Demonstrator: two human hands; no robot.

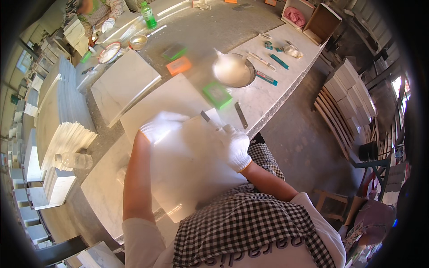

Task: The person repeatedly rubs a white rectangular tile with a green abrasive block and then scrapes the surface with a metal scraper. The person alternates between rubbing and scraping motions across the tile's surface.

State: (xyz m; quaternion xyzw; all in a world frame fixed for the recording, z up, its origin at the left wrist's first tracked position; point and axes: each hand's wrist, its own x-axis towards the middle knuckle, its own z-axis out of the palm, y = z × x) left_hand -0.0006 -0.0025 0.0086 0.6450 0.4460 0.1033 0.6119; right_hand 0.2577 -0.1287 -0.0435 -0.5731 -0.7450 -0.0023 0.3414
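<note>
A pale polished stone tile (192,165) lies before my body, its near edge by my checked apron. My left hand (163,125), in a white knit glove, is at its far left corner, closed on the edge; motion smears the fingers. Near the far right corner my right hand (236,145), gloved too, is wrapped round a scraper (205,116) with a dark flat blade. The scraper's handle is mostly hidden by the fingers. The blade lies at the tile's far edge. Beyond that hand a dark metal strip (241,115) rests on the table.
A green sponge block (217,94), an orange block (179,66) and a bowl of whitish material (233,70) stand beyond the tile. Markers (267,78) lie farther right. Stacked tiles (67,143) and a clear bottle (73,160) are at left. Another person (96,15) works far left.
</note>
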